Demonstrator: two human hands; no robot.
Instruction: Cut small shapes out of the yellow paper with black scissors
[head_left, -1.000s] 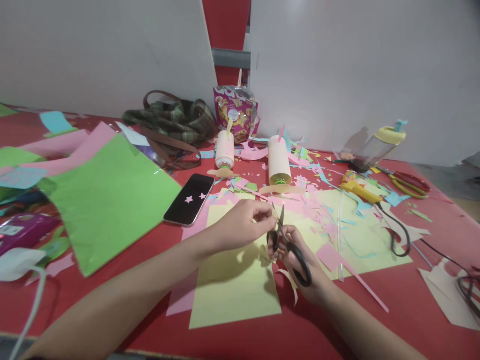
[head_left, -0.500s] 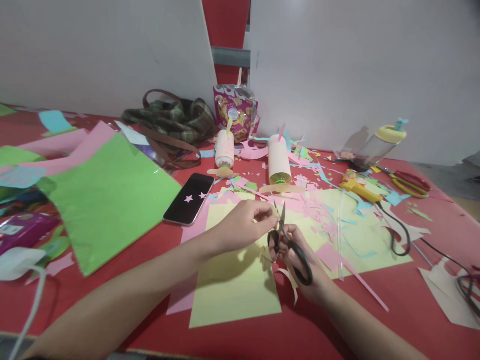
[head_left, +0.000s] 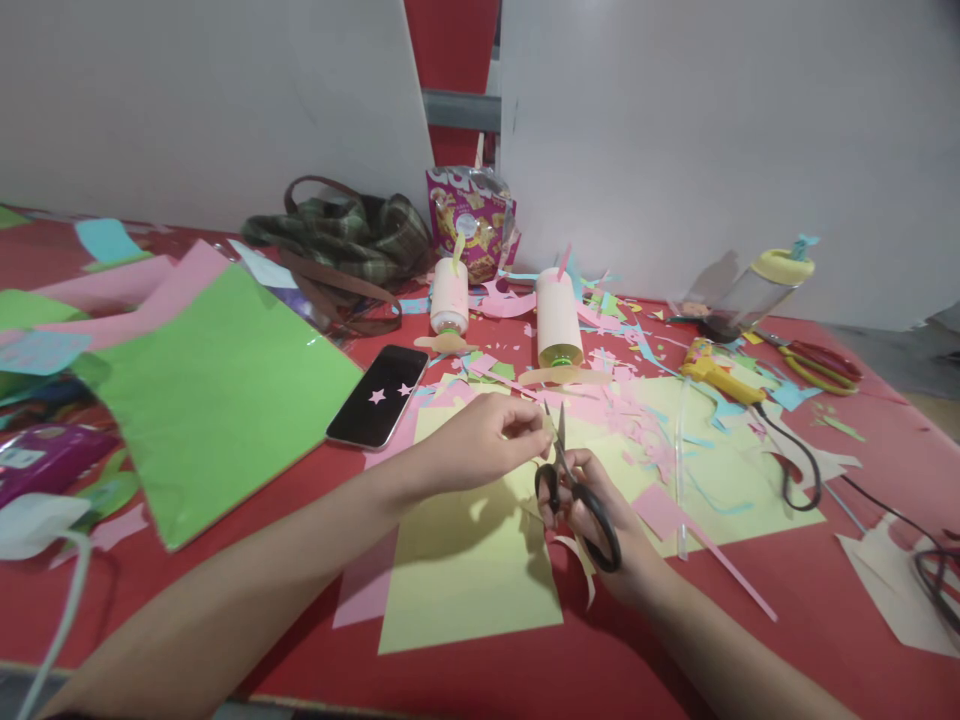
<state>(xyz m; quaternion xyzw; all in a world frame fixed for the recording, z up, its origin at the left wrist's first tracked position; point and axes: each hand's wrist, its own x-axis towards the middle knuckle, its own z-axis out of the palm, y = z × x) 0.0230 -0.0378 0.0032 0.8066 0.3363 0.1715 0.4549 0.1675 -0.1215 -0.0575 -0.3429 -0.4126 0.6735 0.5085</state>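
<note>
Head cam: R hand point(head_left: 624, 538) grips 1 pr scissors point(head_left: 567, 477); L hand point(head_left: 496, 440) pinches 1 paper bit point(head_left: 550, 426); 2 stars point(head_left: 377, 397) on phone point(head_left: 369, 421).

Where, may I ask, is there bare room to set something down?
Bare red tabletop lies between the forearms, in front of the nearer yellow sheet, and between the right forearm and rightmost cream offcut; scraps crowd around the cylinders.

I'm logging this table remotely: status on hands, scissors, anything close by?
Right hand: gripping black-handled scissors, blades parted. Left hand: closed beside blades, anything pinched too small to tell. Yellow paper sheet beneath; pink paper scraps just beyond.
</note>
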